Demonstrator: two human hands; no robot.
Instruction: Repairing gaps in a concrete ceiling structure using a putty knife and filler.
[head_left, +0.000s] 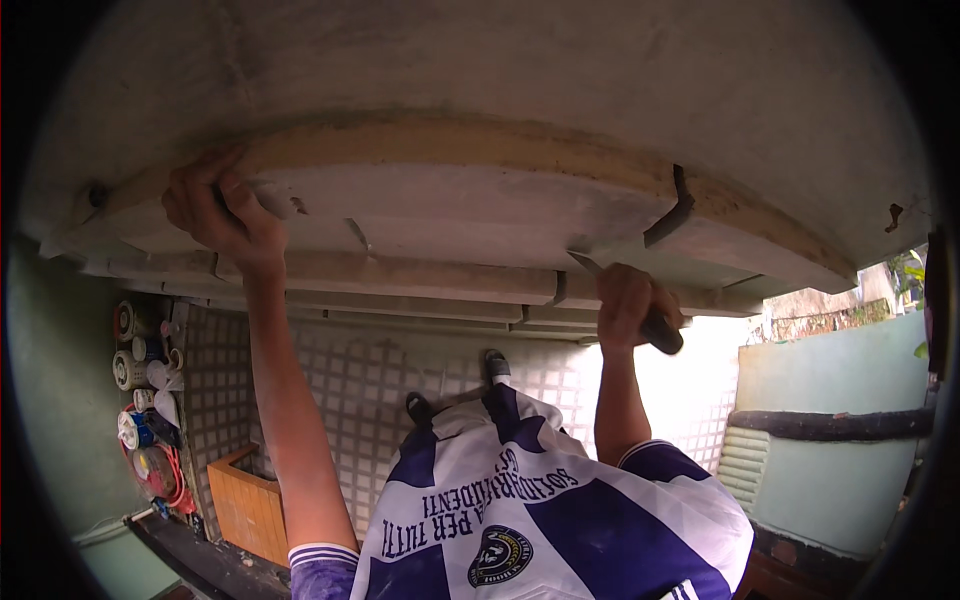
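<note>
My left hand (232, 208) is at the left part of a long pale ledge (450, 141) with a cream-coloured edge, its fingers bent over that edge. In my right hand (628, 300), a knife (661, 333) is held by its dark handle, the fingers wrapped round it. Its thin metal blade points up and left toward the pale face (480, 215) below the edge; I cannot tell whether the tip touches. A dark, curved gap (683, 200) splits the ledge to the right of the blade.
Lower pale ledges (430, 275) run below in steps. My feet stand on a tiled floor (350, 370). At left are a wooden box (250, 510) and a cluster of containers with a red cord (150, 410). A pale green wall (830, 390) with a dark rail stands at right.
</note>
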